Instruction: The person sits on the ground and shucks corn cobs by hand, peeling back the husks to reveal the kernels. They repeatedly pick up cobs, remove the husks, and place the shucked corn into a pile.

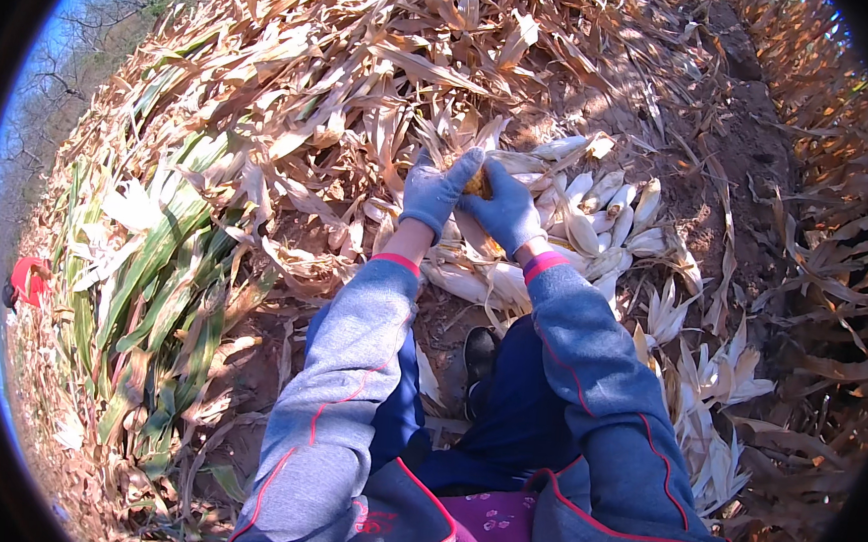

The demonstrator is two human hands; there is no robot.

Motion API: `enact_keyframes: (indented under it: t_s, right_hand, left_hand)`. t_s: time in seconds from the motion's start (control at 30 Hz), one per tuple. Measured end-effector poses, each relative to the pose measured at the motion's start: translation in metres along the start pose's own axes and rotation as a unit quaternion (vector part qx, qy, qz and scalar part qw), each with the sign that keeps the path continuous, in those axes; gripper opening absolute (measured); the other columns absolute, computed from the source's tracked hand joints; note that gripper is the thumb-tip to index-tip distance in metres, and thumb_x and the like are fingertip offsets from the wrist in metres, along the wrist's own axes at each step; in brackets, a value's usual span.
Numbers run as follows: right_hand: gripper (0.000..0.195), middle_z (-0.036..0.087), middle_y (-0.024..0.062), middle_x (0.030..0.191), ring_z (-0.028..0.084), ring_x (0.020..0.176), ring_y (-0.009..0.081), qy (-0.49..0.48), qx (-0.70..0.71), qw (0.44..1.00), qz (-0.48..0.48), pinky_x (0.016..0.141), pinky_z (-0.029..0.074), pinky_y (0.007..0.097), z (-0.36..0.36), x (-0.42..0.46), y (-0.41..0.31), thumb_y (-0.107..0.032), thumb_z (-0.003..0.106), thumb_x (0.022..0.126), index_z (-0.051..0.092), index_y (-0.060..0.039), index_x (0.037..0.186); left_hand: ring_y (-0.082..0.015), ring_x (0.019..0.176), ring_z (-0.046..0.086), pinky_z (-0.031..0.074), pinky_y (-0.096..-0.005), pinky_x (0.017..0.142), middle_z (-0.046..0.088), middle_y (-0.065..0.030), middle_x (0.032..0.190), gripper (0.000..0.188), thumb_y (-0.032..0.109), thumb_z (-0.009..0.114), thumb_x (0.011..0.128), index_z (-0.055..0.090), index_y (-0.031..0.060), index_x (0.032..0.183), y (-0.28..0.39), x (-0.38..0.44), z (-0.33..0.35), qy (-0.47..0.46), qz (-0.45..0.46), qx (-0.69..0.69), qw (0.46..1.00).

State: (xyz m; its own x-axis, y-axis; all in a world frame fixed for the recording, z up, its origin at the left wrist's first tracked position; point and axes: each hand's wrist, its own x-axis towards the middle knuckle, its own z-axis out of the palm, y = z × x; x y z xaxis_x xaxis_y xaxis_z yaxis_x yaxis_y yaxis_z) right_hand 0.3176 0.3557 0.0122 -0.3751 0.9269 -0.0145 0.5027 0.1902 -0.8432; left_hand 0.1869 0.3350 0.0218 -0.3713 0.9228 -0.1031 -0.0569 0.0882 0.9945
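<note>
Both hands wear grey knit gloves and meet on one ear of corn (pixel 478 183) with yellow kernels showing. My left hand (pixel 437 188) grips it from the left, thumb up near its top. From the right, my right hand (pixel 507 207) grips the same ear. Dry pale husk stands beyond the fingers; the gloves hide part of the ear. Just right of my hands and below them lies a pile of ears in pale husks (pixel 593 221), some with a little yellow showing.
Dry corn stalks and leaves (pixel 326 85) cover the ground ahead. Greener leaves (pixel 157 291) lie at the left, loose husks (pixel 710 392) at the right. Bare soil (pixel 755 141) runs beside brown corn plants (pixel 839 221). A person in red (pixel 29 281) is at the far left.
</note>
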Motion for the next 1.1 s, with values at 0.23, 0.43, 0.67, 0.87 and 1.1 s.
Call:
enact_keyframes:
  t_s: [0.23, 0.43, 0.67, 0.87, 1.1]
  right_hand:
    - [0.071, 0.061, 0.0156, 0.113, 0.059, 0.106, 0.023, -0.02, 0.066, 0.997, -0.036, 0.091, 0.045, 0.0327, 0.004, 0.0, 0.009, -0.027, 0.075, 0.071, 0.045, -0.0061, 0.132]
    - [0.062, 0.06, 0.0131, 0.113, 0.058, 0.101, 0.0187, 0.0, 0.256, 0.967, 0.004, 0.088, 0.045, 0.0297, 0.021, 0.015, 0.03, -0.034, 0.07, 0.08, 0.047, -0.0031, 0.128]
    - [0.047, 0.062, 0.0105, 0.098, 0.058, 0.089, 0.0156, 0.038, 0.325, 0.944, 0.038, 0.081, 0.046, 0.0283, 0.016, 0.023, 0.045, -0.026, 0.07, 0.08, 0.053, 0.0025, 0.112]
    - [0.049, 0.064, 0.0095, 0.093, 0.061, 0.081, 0.0169, 0.105, 0.192, 0.972, 0.087, 0.073, 0.05, 0.0297, -0.011, 0.016, 0.027, -0.019, 0.076, 0.071, 0.054, 0.0038, 0.108]
    - [0.034, 0.063, 0.0082, 0.093, 0.064, 0.079, 0.0212, 0.346, 0.499, 0.777, 0.165, 0.065, 0.057, 0.0379, -0.076, 0.012, 0.08, -0.023, 0.072, 0.079, 0.059, -0.0052, 0.105]
  left_hand:
    - [-0.0154, 0.069, 0.059, 0.049, -0.0306, 0.064, 0.065, -0.008, 0.081, 0.036, 0.03, 0.069, 0.082, 0.065, -0.0045, 0.09, -0.037, 0.025, 0.0, 0.09, -0.023, -0.023, 0.995]
    - [-0.0136, 0.066, 0.06, 0.051, -0.0278, 0.058, 0.063, -0.006, 0.083, 0.019, 0.014, 0.067, 0.084, 0.063, -0.0013, 0.095, -0.036, 0.025, -0.002, 0.067, -0.073, -0.263, 0.96]
    - [-0.0121, 0.057, 0.056, 0.048, -0.0249, 0.05, 0.06, -0.002, 0.079, 0.015, 0.013, 0.062, 0.088, 0.059, 0.0093, 0.102, -0.021, 0.012, 0.006, -0.028, -0.114, -0.393, 0.912]
    - [-0.0178, 0.064, 0.061, 0.052, -0.0322, 0.057, 0.062, -0.007, 0.081, 0.022, 0.02, 0.063, 0.087, 0.058, 0.002, 0.1, -0.052, 0.045, -0.022, 0.133, -0.155, -0.348, 0.915]
    - [-0.0225, 0.064, 0.058, 0.049, -0.0347, 0.058, 0.062, -0.01, 0.082, 0.031, 0.035, 0.056, 0.088, 0.059, 0.0065, 0.098, -0.09, 0.074, -0.088, 0.236, -0.194, -0.258, 0.917]
